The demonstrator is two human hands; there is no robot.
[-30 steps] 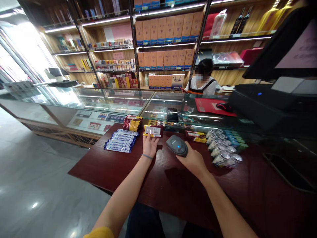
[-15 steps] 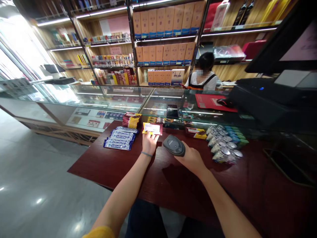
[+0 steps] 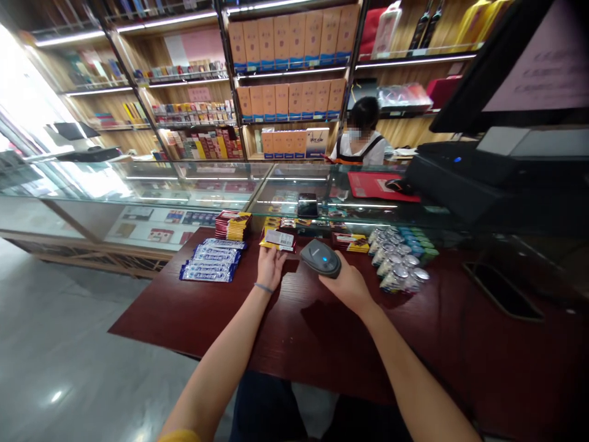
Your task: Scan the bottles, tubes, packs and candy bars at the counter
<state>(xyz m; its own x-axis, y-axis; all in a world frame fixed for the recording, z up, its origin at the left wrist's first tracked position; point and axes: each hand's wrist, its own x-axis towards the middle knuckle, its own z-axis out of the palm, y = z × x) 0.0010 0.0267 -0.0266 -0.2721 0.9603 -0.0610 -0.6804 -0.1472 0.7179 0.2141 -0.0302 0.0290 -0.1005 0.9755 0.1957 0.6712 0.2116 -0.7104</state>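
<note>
My left hand (image 3: pixel 270 267) grips a flat red-and-yellow snack packet (image 3: pixel 279 239) by its near edge, its pale label side facing up. My right hand (image 3: pixel 347 283) is wrapped around the handle of a dark grey barcode scanner (image 3: pixel 321 258), whose head points left toward the packet. A small blue light shows on top of the scanner. Left of my left hand are a stack of similar red-and-yellow packets (image 3: pixel 233 225) and a spread of blue-and-white packets (image 3: pixel 212 260). Beyond the scanner lies a smaller pile of red-and-yellow packets (image 3: pixel 350 242).
Rows of small silver-lidded containers (image 3: pixel 399 261) stand right on the dark red table (image 3: pixel 285 337), with a phone-like black slab (image 3: pixel 501 290) farther right. A glass display counter (image 3: pixel 207 184) runs behind. A person (image 3: pixel 361 132) is beyond it. A monitor (image 3: pixel 497 73) overhangs at right.
The packet's label side has tilted and turned slightly in my left hand. A blue light now shows on the scanner. My view has shifted a little to the right.
</note>
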